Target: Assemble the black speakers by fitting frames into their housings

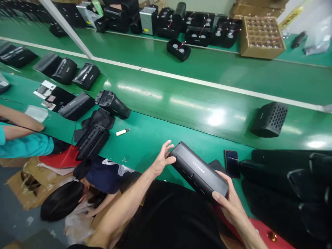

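A long black plastic housing (pixel 198 169) with white lettering and a row of small slots is held tilted above the green bench, close to my body. My right hand (pixel 229 199) grips its near right end, thumb on the slotted side and fingers behind. At the other end my left hand (pixel 164 159) has its fingers spread, the thumb at the housing's corner; whether it touches is hard to tell. A dark flat piece (pixel 214 164) lies partly hidden behind the housing. Just right of that rests a smartphone (pixel 231 162).
A black housing with a perforated end (pixel 271 119) stands on the green conveyor (pixel 160 100). Dark housings (pixel 280 186) crowd the right. A white marker-like tube (pixel 122 132) and black parts (pixel 94 138) lie left. A co-worker (pixel 77 190) bends low beside the bench.
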`<state>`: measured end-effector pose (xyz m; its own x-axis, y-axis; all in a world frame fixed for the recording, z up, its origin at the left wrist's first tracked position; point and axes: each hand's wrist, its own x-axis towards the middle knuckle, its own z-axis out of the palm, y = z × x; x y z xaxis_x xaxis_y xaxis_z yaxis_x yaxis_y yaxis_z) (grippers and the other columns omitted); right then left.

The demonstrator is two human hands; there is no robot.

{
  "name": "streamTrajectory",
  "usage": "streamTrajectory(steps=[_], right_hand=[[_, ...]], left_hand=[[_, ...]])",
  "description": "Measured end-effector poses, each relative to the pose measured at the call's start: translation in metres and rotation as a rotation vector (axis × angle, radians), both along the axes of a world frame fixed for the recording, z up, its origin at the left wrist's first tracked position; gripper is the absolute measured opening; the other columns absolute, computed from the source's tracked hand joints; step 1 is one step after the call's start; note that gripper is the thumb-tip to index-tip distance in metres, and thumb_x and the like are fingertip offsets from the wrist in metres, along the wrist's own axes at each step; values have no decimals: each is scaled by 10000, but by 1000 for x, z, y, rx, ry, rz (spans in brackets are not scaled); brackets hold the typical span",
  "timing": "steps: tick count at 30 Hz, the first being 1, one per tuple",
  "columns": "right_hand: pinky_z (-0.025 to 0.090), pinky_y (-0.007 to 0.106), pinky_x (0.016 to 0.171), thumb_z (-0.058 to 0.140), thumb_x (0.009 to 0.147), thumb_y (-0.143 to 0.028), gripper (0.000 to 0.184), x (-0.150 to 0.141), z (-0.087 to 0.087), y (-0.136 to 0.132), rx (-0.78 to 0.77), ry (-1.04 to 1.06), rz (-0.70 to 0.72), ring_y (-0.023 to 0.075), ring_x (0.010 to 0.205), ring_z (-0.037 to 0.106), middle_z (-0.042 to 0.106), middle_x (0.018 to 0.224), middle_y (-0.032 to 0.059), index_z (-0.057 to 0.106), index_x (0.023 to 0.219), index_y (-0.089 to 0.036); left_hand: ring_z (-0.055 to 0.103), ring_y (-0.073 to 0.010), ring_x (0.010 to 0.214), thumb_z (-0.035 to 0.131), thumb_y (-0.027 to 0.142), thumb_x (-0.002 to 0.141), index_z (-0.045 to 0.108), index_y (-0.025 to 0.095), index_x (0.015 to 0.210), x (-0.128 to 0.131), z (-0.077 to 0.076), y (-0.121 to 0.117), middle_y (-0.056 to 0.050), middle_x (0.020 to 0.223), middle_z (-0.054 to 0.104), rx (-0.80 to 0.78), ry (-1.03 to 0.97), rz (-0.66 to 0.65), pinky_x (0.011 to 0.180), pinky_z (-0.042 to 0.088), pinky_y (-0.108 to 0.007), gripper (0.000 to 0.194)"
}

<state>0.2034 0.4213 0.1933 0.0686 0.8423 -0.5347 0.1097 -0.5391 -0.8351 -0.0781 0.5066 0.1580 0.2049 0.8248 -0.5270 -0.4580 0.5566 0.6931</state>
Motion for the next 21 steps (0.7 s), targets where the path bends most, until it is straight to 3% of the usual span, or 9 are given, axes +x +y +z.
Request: streamTrajectory(steps=[3,5,9,12,17,21], right_hand=[[515,427,919,811,713,-639,825,15,5,-11,-118,122,81,341,1097,624,639,1260,107,498,1392,-290],[493,447,973,804,727,-644,821,14,5,-17,-168,122,121,349,1144,612,626,1300,108,497,1401,-289],[358,510,1160,737,803,-665,869,-3,0,-35,-130,52,70,378,1409,458,443,1577,111,379,1525,-339],[264,544,1213,725,832,-646,908,-14,-2,-44,-47,11,51,380,1490,350,366,1635,96,285,1579,-373],[383,489,1100,793,784,-597,785,-16,-3,-47,12,5,34,381,1328,465,489,1470,87,445,1448,-366],[435,428,1001,821,751,-585,754,-15,-4,-41,-34,37,-53,334,1179,533,541,1341,64,497,1394,-362]], left_hand=[[491,-370,1344,955,376,572,515,281,1494,-25,4,1,-105,1432,556,80,6,-297,1193,297,-511,1026],[522,-370,1283,920,373,608,505,275,1496,-30,3,-7,-100,1377,569,57,14,-370,1156,337,-522,985],[531,-337,1225,896,377,627,461,288,1488,-33,2,-34,-90,1347,544,2,39,-308,1109,381,-490,969],[517,-332,1252,882,377,671,402,306,1525,-38,6,-45,-94,1389,512,1,40,-309,1133,360,-493,981],[516,-342,1237,879,383,668,417,301,1537,-39,17,-46,-88,1361,538,40,109,-327,1128,355,-498,988],[544,-322,1184,868,379,648,487,282,1476,-31,19,-49,-71,1298,595,-4,137,-222,1069,396,-430,916]])
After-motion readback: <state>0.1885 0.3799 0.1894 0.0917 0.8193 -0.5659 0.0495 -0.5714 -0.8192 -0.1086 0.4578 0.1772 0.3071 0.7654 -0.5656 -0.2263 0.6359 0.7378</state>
